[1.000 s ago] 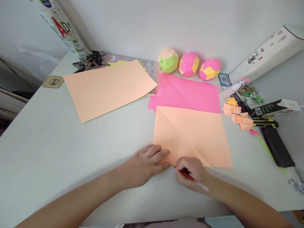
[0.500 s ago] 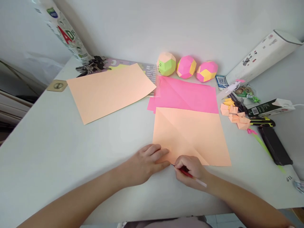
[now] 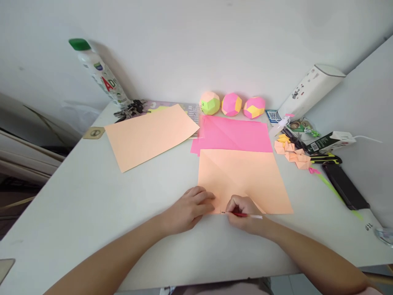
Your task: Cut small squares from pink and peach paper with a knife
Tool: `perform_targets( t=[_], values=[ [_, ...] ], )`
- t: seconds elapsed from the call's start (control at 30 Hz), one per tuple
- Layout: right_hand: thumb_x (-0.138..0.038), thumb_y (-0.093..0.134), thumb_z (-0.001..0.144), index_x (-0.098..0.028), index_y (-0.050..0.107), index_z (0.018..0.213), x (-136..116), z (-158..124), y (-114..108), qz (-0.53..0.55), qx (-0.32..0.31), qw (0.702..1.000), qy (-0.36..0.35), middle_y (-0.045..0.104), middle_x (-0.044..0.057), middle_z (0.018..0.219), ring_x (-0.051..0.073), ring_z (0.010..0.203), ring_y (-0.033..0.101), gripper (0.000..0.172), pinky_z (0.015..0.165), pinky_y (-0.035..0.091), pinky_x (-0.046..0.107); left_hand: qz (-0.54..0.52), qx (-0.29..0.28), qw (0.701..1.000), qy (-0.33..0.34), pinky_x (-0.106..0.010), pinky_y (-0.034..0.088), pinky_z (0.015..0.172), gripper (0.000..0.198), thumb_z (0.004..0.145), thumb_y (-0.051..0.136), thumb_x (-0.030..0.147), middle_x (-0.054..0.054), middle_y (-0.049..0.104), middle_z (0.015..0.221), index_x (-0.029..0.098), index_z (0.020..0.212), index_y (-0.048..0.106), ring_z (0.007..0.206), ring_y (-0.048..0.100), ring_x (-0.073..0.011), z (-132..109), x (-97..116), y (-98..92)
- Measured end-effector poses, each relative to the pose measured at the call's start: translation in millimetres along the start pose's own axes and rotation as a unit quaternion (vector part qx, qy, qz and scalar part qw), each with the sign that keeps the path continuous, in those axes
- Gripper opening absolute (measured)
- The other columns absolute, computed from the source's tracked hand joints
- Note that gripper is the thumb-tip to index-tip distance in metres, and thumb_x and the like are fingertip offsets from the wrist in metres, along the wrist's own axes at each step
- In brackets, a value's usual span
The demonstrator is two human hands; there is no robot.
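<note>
A peach sheet of paper (image 3: 242, 176) with a diagonal crease lies in front of me, overlapping pink sheets (image 3: 236, 133). My left hand (image 3: 188, 209) rests on its lower left corner, fingers stretched out and lying flat on the paper. Pinched in my right hand (image 3: 244, 215) is a thin red pen (image 3: 241, 214) with a pale end. Its dark tip points left and touches the sheet near the front edge, just right of my left fingers. The right palm hides part of that edge.
A second peach sheet (image 3: 152, 137) lies at the left, near keys (image 3: 132, 110) and a white bottle (image 3: 104, 76). Three folded paper balls (image 3: 231, 104) line the wall. Small folded pieces (image 3: 293, 153), a cutter (image 3: 325, 158), a black case (image 3: 345, 186) and a carton (image 3: 331, 141) stand right.
The view has tilted up, so the bottle's green cap shows. My left fingers have drawn slightly left, away from the pen tip. The pen now lies flatter, its tip still at the sheet's front edge.
</note>
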State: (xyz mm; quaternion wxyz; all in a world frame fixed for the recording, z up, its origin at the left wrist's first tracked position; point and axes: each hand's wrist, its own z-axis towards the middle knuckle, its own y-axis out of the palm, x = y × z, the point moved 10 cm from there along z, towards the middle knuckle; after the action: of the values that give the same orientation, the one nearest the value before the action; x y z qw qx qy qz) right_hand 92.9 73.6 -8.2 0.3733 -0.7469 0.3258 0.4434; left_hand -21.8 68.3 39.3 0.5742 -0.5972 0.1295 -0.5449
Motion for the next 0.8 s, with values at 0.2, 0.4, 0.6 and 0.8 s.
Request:
perform_targets(
  t=[0.2, 0.4, 0.6, 0.8],
  values=[
    [-0.009, 0.057, 0.065, -0.018, 0.049, 0.066, -4.5, -4.1, 4.2, 0.027, -0.009, 1.0, -0.012, 0.047, -0.007, 0.06, 0.006, 0.051, 0.037, 0.012, 0.047, 0.028, 0.019, -0.002, 0.008, 1.0, -0.017, -0.033, 0.043, 0.09, 0.026, 0.088, 0.042, 0.006, -0.006, 0.058, 0.115, 0.02, 0.094, 0.062, 0.101, 0.048, -0.0177, 0.4, -1.3, 0.2],
    [-0.017, 0.055, 0.072, -0.019, 0.046, 0.071, 0.3, -0.4, -3.9, 0.127, -0.007, 0.992, 0.021, 0.053, -0.007, 0.059, 0.004, 0.043, 0.039, 0.01, 0.041, 0.029, 0.017, 0.053, 0.06, 0.992, -0.096, -0.042, 0.04, 0.09, 0.015, 0.088, 0.048, 0.017, -0.008, 0.055, 0.108, 0.019, 0.096, 0.061, 0.104, 0.046, -0.0227, -3.2, -14.5, -4.8],
    [-0.029, 0.056, 0.077, -0.021, 0.042, 0.073, -1.4, 5.3, -12.2, 0.246, 0.001, 0.969, 0.003, 0.054, -0.007, 0.061, 0.003, 0.039, 0.037, 0.017, 0.036, 0.019, 0.017, 0.108, 0.092, 0.976, -0.167, -0.044, 0.042, 0.081, 0.027, 0.075, 0.064, 0.029, -0.007, 0.053, 0.097, 0.017, 0.097, 0.056, 0.095, 0.047, -0.0254, -5.1, -27.2, -11.8],
    [-0.031, 0.066, 0.073, -0.02, 0.045, 0.074, -2.2, 3.6, -9.6, 0.292, 0.001, 0.956, -0.022, 0.056, -0.007, 0.059, 0.004, 0.04, 0.039, 0.024, 0.036, 0.021, 0.017, 0.106, 0.092, 0.975, -0.172, -0.038, 0.043, 0.074, 0.011, 0.079, 0.059, 0.028, -0.003, 0.053, 0.088, 0.02, 0.079, 0.051, 0.085, 0.048, -0.0212, -6.6, -28.0, -10.4]
  ],
)
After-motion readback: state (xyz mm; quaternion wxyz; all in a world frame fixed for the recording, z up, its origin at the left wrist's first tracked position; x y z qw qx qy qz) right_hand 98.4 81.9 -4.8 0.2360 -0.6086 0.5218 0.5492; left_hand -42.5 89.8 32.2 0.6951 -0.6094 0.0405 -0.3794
